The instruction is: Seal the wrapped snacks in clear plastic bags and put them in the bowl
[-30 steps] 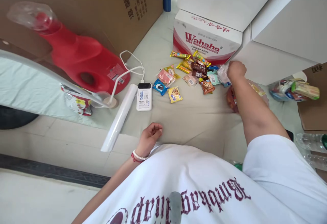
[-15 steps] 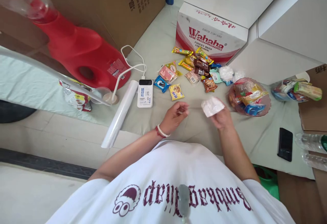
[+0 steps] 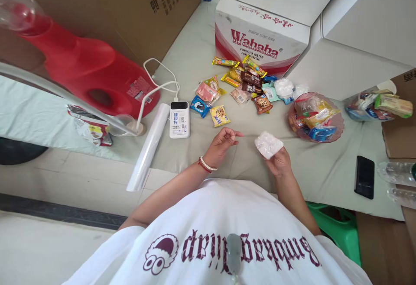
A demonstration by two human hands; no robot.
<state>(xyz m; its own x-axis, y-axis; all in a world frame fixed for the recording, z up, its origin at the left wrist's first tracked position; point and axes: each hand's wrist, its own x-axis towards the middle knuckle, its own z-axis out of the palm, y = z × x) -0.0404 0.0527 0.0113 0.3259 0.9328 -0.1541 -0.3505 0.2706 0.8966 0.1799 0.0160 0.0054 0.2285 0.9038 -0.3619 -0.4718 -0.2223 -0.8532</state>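
Note:
My right hand [image 3: 280,163] is closed on a white, crinkled plastic-wrapped packet [image 3: 268,144], held over the cloth; its exact kind does not show. My left hand [image 3: 222,145] hovers to the left of the packet, apart from it. Its index finger points toward the packet, the other fingers are loosely bent, and nothing shows in them. Just beyond my left hand lies a yellow cookie packet [image 3: 219,116]. A blue snack packet [image 3: 199,106] and a pink packet [image 3: 208,92] lie behind it. To the right stands a clear pinkish bowl [image 3: 338,130] of wrapped snacks.
Several snack bars [image 3: 251,77] are heaped before a Wahaha water carton [image 3: 260,38]. On the left are a white power bank [image 3: 179,122] with a cable, a roll of clear film [image 3: 147,150] and a large red jug [image 3: 100,72]. A black phone [image 3: 364,176] lies right.
My right hand has lowered slightly toward me with the white packet. My left index finger has stretched out more. The camera view has shifted a little.

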